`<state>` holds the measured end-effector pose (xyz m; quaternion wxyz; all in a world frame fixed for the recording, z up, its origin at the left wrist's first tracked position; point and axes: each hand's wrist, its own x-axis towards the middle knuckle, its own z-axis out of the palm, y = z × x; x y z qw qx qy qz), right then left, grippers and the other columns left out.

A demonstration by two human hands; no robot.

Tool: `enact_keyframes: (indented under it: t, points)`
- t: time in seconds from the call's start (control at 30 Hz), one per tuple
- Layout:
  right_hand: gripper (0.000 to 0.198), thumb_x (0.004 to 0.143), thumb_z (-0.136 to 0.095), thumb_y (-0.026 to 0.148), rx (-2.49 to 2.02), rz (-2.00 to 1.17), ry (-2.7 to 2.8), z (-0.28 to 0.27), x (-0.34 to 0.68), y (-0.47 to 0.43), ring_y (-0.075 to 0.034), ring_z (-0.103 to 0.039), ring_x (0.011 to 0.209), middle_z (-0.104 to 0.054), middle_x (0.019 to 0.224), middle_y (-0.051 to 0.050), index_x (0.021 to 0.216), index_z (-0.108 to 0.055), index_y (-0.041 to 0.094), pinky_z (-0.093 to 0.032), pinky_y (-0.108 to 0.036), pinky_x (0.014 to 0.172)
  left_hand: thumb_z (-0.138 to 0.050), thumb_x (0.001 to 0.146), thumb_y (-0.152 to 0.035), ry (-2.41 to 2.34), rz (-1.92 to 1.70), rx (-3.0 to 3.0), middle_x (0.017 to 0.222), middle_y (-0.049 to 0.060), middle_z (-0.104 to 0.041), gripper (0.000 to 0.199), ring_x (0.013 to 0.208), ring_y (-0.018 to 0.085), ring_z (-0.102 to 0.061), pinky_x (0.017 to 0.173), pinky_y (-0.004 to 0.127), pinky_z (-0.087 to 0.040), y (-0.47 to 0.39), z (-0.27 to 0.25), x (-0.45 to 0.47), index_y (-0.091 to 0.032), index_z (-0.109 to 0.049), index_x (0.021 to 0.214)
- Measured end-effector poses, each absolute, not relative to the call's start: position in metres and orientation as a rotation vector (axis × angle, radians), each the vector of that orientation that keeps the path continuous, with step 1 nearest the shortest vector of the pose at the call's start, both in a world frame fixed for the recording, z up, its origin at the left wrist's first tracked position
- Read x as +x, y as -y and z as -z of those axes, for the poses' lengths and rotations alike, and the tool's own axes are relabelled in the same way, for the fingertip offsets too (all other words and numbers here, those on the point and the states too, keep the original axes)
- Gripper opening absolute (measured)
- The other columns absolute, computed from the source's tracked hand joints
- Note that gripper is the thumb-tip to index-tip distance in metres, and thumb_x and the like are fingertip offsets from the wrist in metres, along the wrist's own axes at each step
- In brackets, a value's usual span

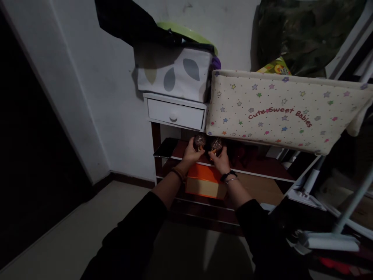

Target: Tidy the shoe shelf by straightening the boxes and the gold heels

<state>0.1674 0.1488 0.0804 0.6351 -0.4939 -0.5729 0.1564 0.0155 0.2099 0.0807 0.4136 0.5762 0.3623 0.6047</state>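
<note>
**Two glittery shoes, one in each hand, on the dark shelf**

Two hands out in front of me here, both reaching into the shelf under the little white drawer (175,114). Going left to right: far left is just a dark doorway and bare wall, then a shelf unit with a leaf-print fabric box (175,76) sitting on top of it. On the dark red shelf (262,165) there's a flat black thing (165,147) at the left end, looks like a phone, but too dim to swear to it.

Then my left hand (190,154), fingers wrapped around the left glittery shoe (199,140). Right beside it my right hand (221,160) is closed on the right glittery shoe (217,144). The two shoes sit side by side, nearly touching, each one just beyond its own hand, towards the wall. I'd guess their long axes point away from me into the shelf, but only the sparkly ends show. Neither hand is nearer; they're pretty much level.

Directly under my wrists, one level lower, is an orange box (205,181). Off to the right hangs a star-print baby cot (285,112) reading "Cute Sweet Babies", on a white frame (329,239).
</note>
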Motion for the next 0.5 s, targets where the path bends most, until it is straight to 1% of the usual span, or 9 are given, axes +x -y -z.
enact_keyframes:
  t: [0.13, 0.23, 0.37, 0.5]
  points:
    - [0.062, 0.075, -0.075, 0.046, -1.134, -0.358, 1.313, -0.077, 0.17, -0.15, -0.026, -0.063, 0.109, -0.068, 0.115, -0.011, 0.124, -0.047, 0.021, -0.055, -0.041, 0.097, -0.089, 0.065, -0.016, -0.925, -1.503, 1.449, 0.135, 0.014, -0.068, 0.108, 0.119, 0.027, -0.066, 0.111, 0.044, -0.05, -0.21, -0.077, 0.013, -0.019, -0.039, 0.16]
    - [0.059, 0.075, -0.075, 0.047, -1.138, -0.36, 1.316, -0.076, 0.17, -0.15, -0.026, -0.063, 0.108, -0.068, 0.114, -0.01, 0.122, -0.048, 0.022, -0.055, -0.041, 0.096, -0.09, 0.065, -0.017, -0.924, -1.505, 1.453, 0.137, 0.014, -0.067, 0.11, 0.123, 0.028, -0.065, 0.111, 0.043, -0.05, -0.213, -0.073, 0.014, -0.02, -0.037, 0.162]
    - [0.06, 0.074, -0.075, 0.049, -1.144, -0.362, 1.312, -0.076, 0.17, -0.15, -0.026, -0.063, 0.11, -0.068, 0.115, -0.011, 0.119, -0.048, 0.022, -0.054, -0.041, 0.098, -0.089, 0.066, -0.017, -0.923, -1.508, 1.475, 0.141, 0.015, -0.065, 0.114, 0.129, 0.028, -0.062, 0.114, 0.041, -0.047, -0.218, -0.069, 0.016, -0.019, -0.033, 0.164]
    - [0.064, 0.073, -0.073, 0.053, -1.152, -0.382, 1.293, -0.076, 0.167, -0.148, -0.027, -0.064, 0.111, -0.068, 0.118, -0.012, 0.121, -0.046, 0.022, -0.054, -0.043, 0.1, -0.091, 0.065, -0.018, -0.927, -1.502, 1.496, 0.14, 0.014, -0.066, 0.118, 0.13, 0.028, -0.062, 0.115, 0.043, -0.046, -0.219, -0.068, 0.015, -0.02, -0.03, 0.166]
